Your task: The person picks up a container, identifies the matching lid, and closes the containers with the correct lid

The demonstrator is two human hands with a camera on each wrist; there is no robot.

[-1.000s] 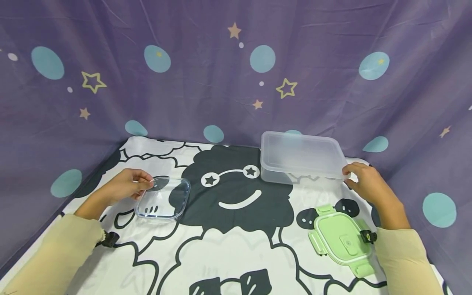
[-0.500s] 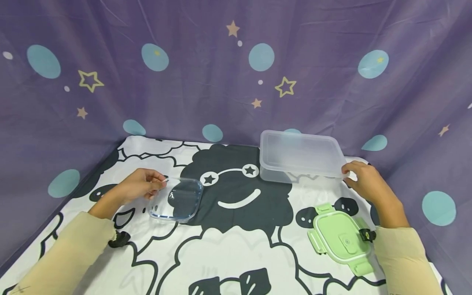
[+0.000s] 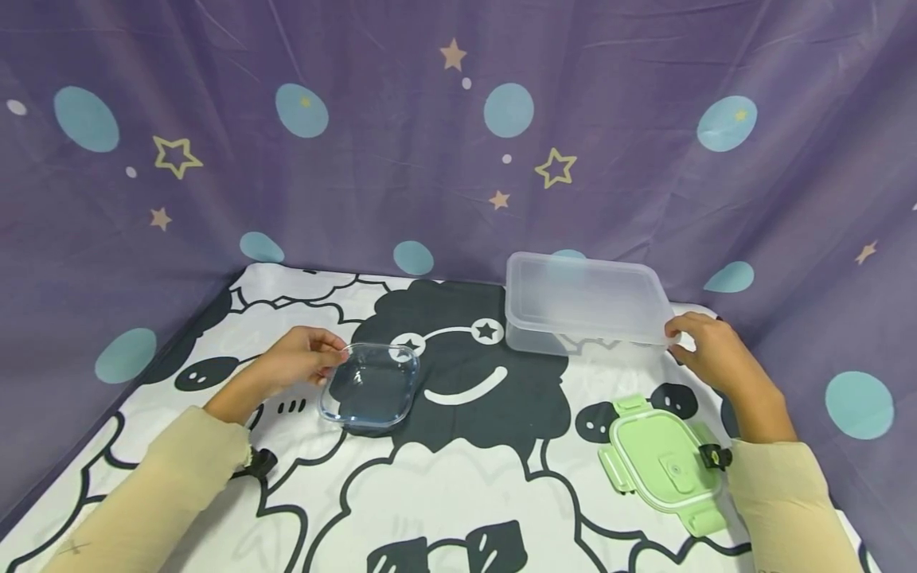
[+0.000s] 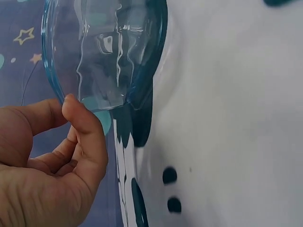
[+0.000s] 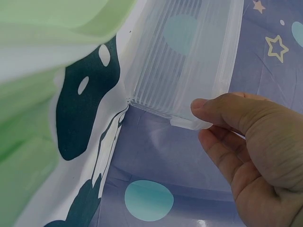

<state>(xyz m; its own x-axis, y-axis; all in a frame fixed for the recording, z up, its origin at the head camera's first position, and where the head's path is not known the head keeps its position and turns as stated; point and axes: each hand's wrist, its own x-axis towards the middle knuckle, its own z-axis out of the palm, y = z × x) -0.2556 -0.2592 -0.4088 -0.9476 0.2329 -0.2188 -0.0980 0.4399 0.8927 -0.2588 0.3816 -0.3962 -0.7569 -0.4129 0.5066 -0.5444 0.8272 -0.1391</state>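
My left hand (image 3: pixel 304 360) pinches the near-left corner rim of a clear glass food container (image 3: pixel 372 390), thumb on one side and curled fingers on the other. In the left wrist view the glass container (image 4: pixel 102 52) shows its bluish rim, and the left hand (image 4: pixel 61 156) grips that edge. At the back right, my right hand (image 3: pixel 705 346) pinches the right end of a large translucent plastic box (image 3: pixel 587 298) with its lid on. The right wrist view has thumb and fingers of the right hand (image 5: pixel 251 137) on the edge tab of the plastic box (image 5: pixel 189 56).
A light green snap-on lid (image 3: pixel 662 461) with side flaps lies on the table at the right, partly under the right wrist's camera strap. The sheep-print cloth (image 3: pixel 444 493) covers the table. A purple curtain (image 3: pixel 401 183) stands close behind its back edge.
My left hand has moved to the right, carrying the glass container from the left toward the black sheep face. The right hand and the plastic box stay where they were.
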